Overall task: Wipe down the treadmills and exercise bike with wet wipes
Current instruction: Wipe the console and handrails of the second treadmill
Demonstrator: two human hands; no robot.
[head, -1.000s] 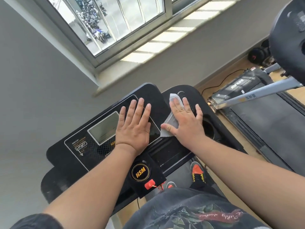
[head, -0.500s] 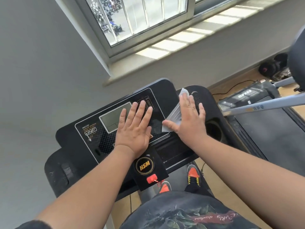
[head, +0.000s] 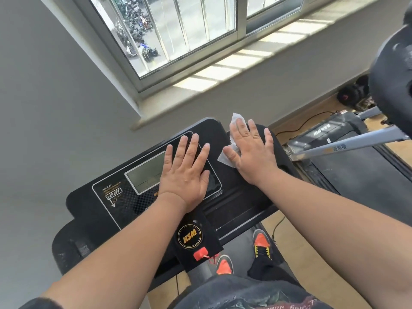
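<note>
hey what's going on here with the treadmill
A person is wiping a treadmill console with a wet wipe. The right hand presses the wipe flat against the console's right side, near the top edge. The left hand rests flat on the display panel. A second treadmill stands to the right.

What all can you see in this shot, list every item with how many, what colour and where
treadmill console: one, black, centre, under both hands
display screen: one, grey, on the console, left of the left hand
HSM badge: one, black and gold, below the console
safety clip: one, red, below the badge
wet wipe: one, white, under the right hand
second treadmill: one, black and grey, right
window: one, grey frame, top
shoes: two, orange and black, bottom centre
left hand: flat on the console
right hand: flat, pressing the wipe
</note>
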